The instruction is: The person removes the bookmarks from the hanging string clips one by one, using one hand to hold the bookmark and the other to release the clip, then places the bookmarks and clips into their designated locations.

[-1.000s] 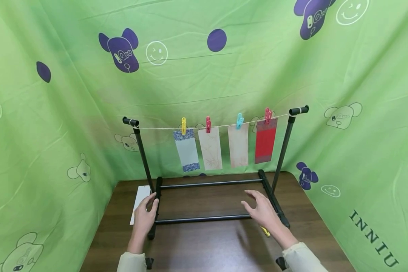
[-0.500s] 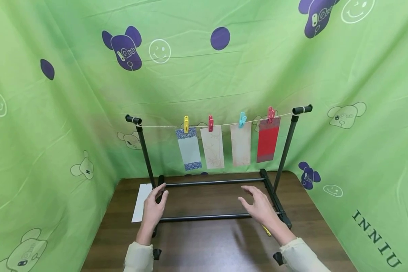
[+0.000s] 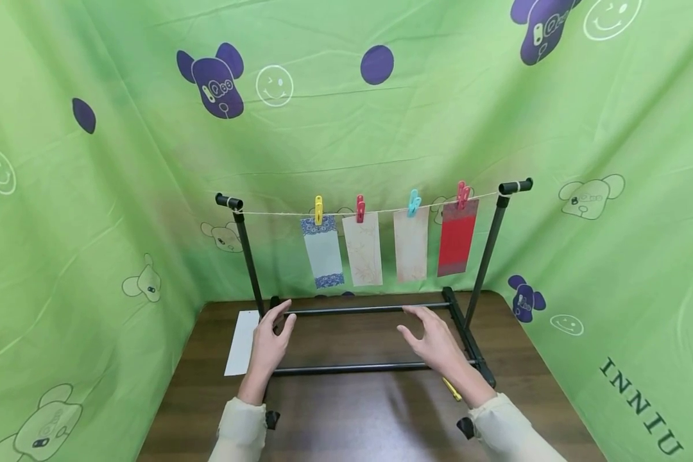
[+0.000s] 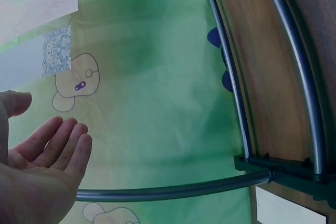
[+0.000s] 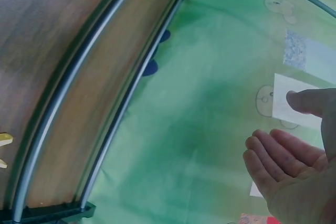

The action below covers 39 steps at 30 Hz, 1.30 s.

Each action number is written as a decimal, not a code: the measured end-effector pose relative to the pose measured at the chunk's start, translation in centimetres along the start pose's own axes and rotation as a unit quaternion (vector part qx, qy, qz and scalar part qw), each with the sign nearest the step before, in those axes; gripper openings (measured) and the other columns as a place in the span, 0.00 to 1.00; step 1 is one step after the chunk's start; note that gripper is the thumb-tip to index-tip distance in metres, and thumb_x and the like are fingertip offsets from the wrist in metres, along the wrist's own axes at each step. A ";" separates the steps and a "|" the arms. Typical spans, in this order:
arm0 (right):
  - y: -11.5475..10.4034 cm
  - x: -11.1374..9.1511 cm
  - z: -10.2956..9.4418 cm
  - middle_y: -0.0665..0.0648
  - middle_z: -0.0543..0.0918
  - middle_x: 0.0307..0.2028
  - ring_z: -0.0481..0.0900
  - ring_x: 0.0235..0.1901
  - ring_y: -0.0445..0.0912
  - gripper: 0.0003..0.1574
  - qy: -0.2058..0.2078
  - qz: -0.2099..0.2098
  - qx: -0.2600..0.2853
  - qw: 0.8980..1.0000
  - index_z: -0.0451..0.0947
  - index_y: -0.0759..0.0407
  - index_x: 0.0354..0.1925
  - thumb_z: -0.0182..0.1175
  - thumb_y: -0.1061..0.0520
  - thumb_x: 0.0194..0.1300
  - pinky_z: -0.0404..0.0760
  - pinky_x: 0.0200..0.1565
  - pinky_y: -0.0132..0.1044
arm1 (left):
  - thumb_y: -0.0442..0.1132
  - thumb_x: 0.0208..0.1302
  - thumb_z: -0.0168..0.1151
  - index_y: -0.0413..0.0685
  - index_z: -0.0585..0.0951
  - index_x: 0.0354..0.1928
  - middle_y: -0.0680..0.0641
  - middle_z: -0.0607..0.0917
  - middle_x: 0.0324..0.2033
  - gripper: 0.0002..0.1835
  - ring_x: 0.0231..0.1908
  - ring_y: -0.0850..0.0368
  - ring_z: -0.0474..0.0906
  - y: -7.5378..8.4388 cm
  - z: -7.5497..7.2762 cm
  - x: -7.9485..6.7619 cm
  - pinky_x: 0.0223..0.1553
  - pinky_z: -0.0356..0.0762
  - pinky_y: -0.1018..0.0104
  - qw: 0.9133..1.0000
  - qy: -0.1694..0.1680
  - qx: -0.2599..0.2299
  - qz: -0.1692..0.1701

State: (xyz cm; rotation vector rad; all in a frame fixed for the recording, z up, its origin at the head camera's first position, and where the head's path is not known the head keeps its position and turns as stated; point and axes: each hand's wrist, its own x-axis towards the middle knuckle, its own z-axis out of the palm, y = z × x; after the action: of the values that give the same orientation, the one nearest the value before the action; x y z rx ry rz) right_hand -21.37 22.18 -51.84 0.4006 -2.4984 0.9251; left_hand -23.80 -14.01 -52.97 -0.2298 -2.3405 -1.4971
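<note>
My left hand hovers over the table beside the left post of a small black rack, fingers relaxed, holding nothing. My right hand is raised inside the right post, its thumb apart from the fingers and nothing in its grasp. Between the posts runs a thin string. From it hang a blue-and-white paper card, two cream cards, one of them under a red clothespin, and a red card. A yellow clothespin and a blue clothespin also grip the string.
A white card lies on the brown table left of the rack. Another yellow clothespin lies near my right wrist. Low crossbars join the rack's feet. Green printed cloth surrounds the table on several sides.
My left hand has moved right and farther forward, away from the white card. My right hand has risen slightly forward. The cards still hang, and the view has shifted a little.
</note>
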 end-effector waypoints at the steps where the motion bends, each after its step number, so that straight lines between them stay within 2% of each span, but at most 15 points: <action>1: -0.1 0.1 0.0 0.67 0.87 0.55 0.84 0.58 0.64 0.28 -0.001 -0.003 0.000 1.000 0.82 0.69 0.61 0.76 0.62 0.66 0.82 0.60 0.61 | 0.44 0.79 0.66 0.47 0.81 0.70 0.39 0.83 0.66 0.23 0.65 0.36 0.80 0.1 0.1 0.1 0.69 0.75 0.40 1.000 -0.001 0.001 -0.001; 6: -0.5 0.8 0.2 0.67 0.88 0.53 0.85 0.56 0.63 0.28 0.002 -0.018 0.006 1.000 0.82 0.69 0.61 0.76 0.62 0.65 0.82 0.58 0.60 | 0.43 0.78 0.66 0.47 0.81 0.70 0.39 0.83 0.65 0.23 0.65 0.36 0.80 0.2 0.5 0.6 0.68 0.75 0.38 1.000 -0.004 0.006 -0.002; 11: -1.0 1.5 0.1 0.66 0.88 0.52 0.85 0.54 0.62 0.28 0.010 -0.031 0.013 0.999 0.82 0.69 0.60 0.77 0.63 0.64 0.82 0.57 0.60 | 0.43 0.78 0.66 0.48 0.82 0.69 0.40 0.84 0.64 0.21 0.64 0.37 0.81 0.5 0.8 1.3 0.67 0.77 0.41 1.000 -0.003 0.002 0.000; 15: -1.3 2.1 0.0 0.66 0.88 0.53 0.85 0.55 0.62 0.29 0.004 -0.033 0.013 0.999 0.82 0.68 0.61 0.77 0.62 0.65 0.82 0.57 0.60 | 0.45 0.79 0.66 0.48 0.82 0.69 0.41 0.84 0.65 0.22 0.65 0.39 0.81 0.8 0.8 1.9 0.68 0.77 0.43 1.000 -0.008 -0.003 -0.003; 23: -2.0 3.2 -0.4 0.67 0.87 0.56 0.83 0.59 0.63 0.29 -0.003 -0.038 0.013 0.999 0.81 0.68 0.62 0.76 0.60 0.66 0.81 0.61 0.61 | 0.45 0.78 0.67 0.49 0.82 0.69 0.41 0.84 0.64 0.22 0.65 0.40 0.82 1.4 0.7 2.9 0.67 0.77 0.43 1.000 -0.015 0.013 0.020; 39: -3.8 5.0 -0.9 0.66 0.86 0.58 0.83 0.60 0.62 0.31 -0.018 -0.044 0.030 0.998 0.80 0.68 0.65 0.74 0.59 0.68 0.82 0.62 0.60 | 0.46 0.79 0.65 0.48 0.81 0.71 0.41 0.82 0.67 0.23 0.67 0.39 0.79 2.6 1.3 4.1 0.69 0.75 0.39 0.999 -0.033 0.005 0.021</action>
State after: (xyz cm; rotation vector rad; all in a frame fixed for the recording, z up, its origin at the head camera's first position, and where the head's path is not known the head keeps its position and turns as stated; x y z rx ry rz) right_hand -23.86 19.40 -46.70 0.5473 -2.4677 0.9678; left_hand -27.00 -11.94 -49.70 -0.3289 -2.3789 -1.4801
